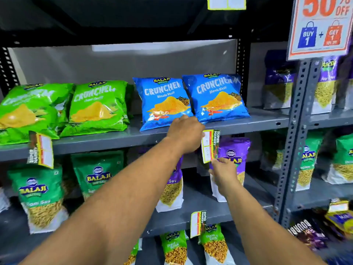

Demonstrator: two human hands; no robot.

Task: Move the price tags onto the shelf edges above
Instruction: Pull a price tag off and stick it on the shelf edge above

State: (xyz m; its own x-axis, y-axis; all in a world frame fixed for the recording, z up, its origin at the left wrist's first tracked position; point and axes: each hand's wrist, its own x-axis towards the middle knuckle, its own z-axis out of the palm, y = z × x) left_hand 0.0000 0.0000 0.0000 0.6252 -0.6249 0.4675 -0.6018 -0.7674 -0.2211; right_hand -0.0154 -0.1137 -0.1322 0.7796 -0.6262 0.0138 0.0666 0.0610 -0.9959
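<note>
A price tag [209, 145], white and yellow with a green "SUPER MARKET" strip, hangs on the front edge of the grey middle shelf [114, 139]. My left hand [186, 133] presses on its top at the shelf edge. My right hand [222, 174] pinches its bottom corner from below. Another price tag [40, 149] hangs tilted on the same shelf edge at the left. A third tag [198, 223] hangs on the lower shelf edge [215, 217]. A fourth tag [226, 2] sits on the top shelf edge.
Green and blue Crunchem bags [164, 102] lie on the middle shelf just behind my left hand. Balaji snack packs [234, 155] stand on the shelves below. A "50% OFF" sign [321, 25] hangs at the top right by a perforated grey upright [295, 131].
</note>
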